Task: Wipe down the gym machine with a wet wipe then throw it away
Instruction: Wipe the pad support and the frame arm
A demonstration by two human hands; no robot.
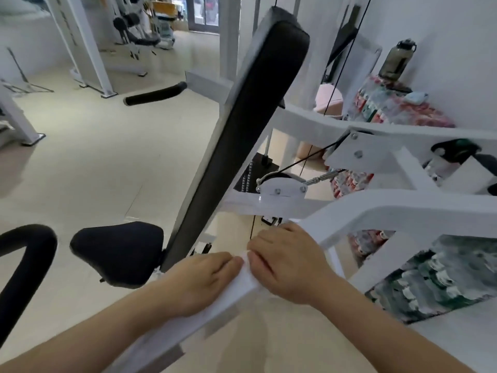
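Note:
The gym machine has a white steel frame, a long black back pad and a black seat. Both my hands lie on a sloping white frame bar at the bottom centre. A white wet wipe shows as a small fold between my fingertips; most of it is hidden and hard to tell from the white bar. My left hand lies along the bar with fairly straight fingers touching the wipe. My right hand curls its fingers over the bar and the wipe.
A cable and pulley sit just beyond my hands. A black curved handle is at the left edge. Packs of bottles and a dark water bottle stand at the right by the wall. Beige floor stretches to the left.

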